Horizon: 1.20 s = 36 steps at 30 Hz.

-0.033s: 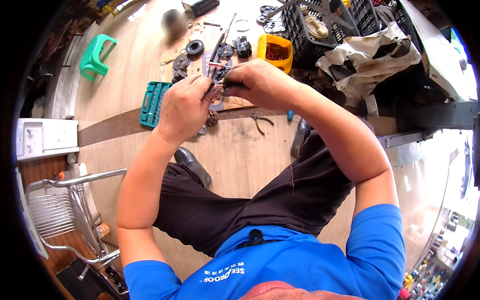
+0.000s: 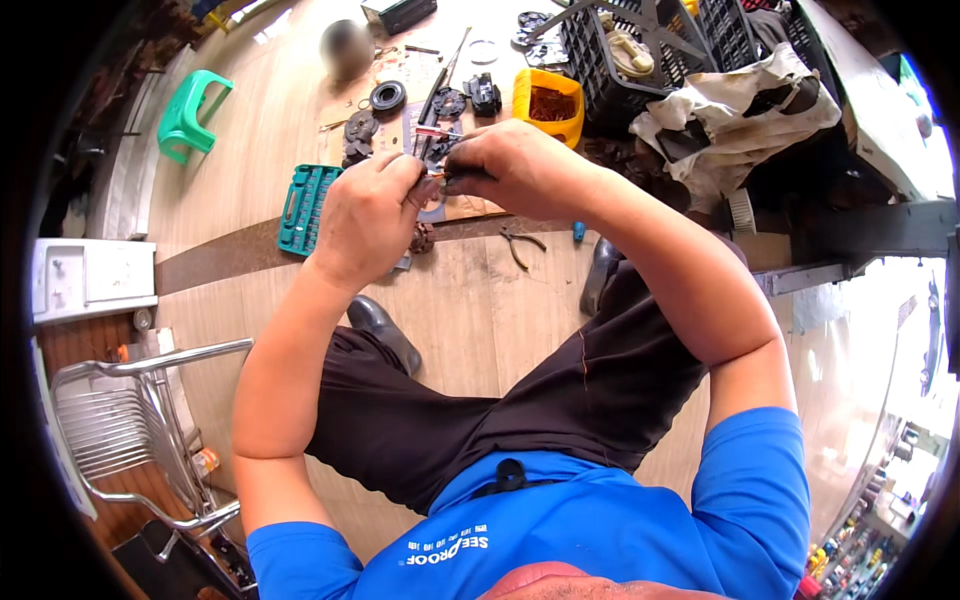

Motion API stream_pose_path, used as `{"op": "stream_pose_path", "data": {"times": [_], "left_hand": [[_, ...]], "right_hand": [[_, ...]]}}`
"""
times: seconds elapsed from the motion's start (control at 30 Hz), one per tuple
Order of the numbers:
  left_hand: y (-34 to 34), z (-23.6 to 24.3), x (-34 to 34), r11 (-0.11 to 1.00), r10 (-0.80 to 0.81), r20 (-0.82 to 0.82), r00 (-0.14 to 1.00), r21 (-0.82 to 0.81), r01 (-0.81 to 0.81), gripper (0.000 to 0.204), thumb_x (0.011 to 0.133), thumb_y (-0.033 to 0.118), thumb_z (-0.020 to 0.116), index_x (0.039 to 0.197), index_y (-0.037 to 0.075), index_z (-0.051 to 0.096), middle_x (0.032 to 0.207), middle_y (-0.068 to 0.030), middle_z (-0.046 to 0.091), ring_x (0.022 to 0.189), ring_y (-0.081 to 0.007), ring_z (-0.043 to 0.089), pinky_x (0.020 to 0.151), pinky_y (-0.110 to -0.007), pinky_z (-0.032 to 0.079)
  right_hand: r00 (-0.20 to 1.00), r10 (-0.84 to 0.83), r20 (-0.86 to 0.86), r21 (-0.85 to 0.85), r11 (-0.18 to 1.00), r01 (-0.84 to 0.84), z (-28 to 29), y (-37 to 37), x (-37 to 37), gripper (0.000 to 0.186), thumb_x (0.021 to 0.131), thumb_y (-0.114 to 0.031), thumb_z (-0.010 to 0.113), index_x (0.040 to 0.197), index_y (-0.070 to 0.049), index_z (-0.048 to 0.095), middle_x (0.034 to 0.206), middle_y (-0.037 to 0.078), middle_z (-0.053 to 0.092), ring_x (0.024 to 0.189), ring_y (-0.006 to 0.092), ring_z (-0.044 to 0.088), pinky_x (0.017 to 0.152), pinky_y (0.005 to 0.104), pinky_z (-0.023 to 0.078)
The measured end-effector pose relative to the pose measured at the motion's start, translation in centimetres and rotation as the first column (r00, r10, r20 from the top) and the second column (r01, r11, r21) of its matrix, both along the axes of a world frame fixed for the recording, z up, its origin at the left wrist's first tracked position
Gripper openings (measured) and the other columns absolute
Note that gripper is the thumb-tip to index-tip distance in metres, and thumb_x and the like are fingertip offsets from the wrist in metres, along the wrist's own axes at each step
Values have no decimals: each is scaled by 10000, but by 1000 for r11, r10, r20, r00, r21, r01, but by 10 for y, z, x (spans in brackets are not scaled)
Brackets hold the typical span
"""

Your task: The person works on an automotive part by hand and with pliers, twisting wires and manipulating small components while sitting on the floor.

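Note:
My left hand (image 2: 378, 205) is closed, its thumb and fingers pinched on a small piece (image 2: 436, 176) with orange on it, too small to make out. My right hand (image 2: 505, 170) is curled closed beside it, its darkened fingertips at the same piece; what they hold is hidden. A slim red-and-silver tool (image 2: 436, 131) shows just above my fingers. Beyond lie black disc parts (image 2: 450, 101), a black ring (image 2: 388, 97) and a dark housing (image 2: 483, 95). A teal socket case (image 2: 308, 208) is left of my left hand. Black-handled pliers (image 2: 523, 247) lie below my right hand.
A yellow container (image 2: 548, 100) with brown contents sits beside black crates (image 2: 610, 70) and a soiled cloth (image 2: 735, 120). A green stool (image 2: 195, 118) stands upper left, a metal chair (image 2: 120, 425) lower left. A steel beam (image 2: 870, 235) is at right. My boots (image 2: 385, 330) are below.

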<state>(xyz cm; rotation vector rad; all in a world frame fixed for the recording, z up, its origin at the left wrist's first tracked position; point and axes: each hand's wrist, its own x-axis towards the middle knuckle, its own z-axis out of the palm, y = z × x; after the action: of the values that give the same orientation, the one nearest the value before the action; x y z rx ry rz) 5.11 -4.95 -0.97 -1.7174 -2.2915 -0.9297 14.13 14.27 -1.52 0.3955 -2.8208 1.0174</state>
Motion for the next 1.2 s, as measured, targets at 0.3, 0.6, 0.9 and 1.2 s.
{"op": "stream_pose_path", "data": {"times": [0.3,0.6,0.9,1.2], "left_hand": [[5,-1,10,977,188,497,847,-6,-213,267,970,199,548,869,-33,632,657,-151,563,592,-265,519,572,-363,402],[2,2,8,994,112,64,992,0,-112,156,911,121,605,914,-35,609,808,-198,619,711,-379,592,629,-409,465],[-2,4,-8,998,-63,-153,986,-16,62,125,844,85,651,904,-7,591,823,-173,614,742,-373,596,647,-426,464],[1,-4,2,977,211,294,932,-92,-192,247,960,177,556,851,-42,595,695,-174,578,603,-302,528,580,-360,417]], "right_hand": [[932,-86,-353,294,935,197,0,-14,0,112,808,-123,573,747,-34,605,770,106,639,708,283,681,585,397,541],[988,-155,-2,70,985,154,-4,-13,5,234,867,-241,631,812,-14,640,803,187,637,802,366,637,743,465,495],[992,-62,109,20,998,60,1,-11,9,264,887,-255,619,807,-6,650,786,201,640,814,383,633,757,471,493],[990,-138,13,313,941,127,3,-16,7,232,867,-233,607,818,-12,657,808,187,651,779,357,650,694,449,520]]}}
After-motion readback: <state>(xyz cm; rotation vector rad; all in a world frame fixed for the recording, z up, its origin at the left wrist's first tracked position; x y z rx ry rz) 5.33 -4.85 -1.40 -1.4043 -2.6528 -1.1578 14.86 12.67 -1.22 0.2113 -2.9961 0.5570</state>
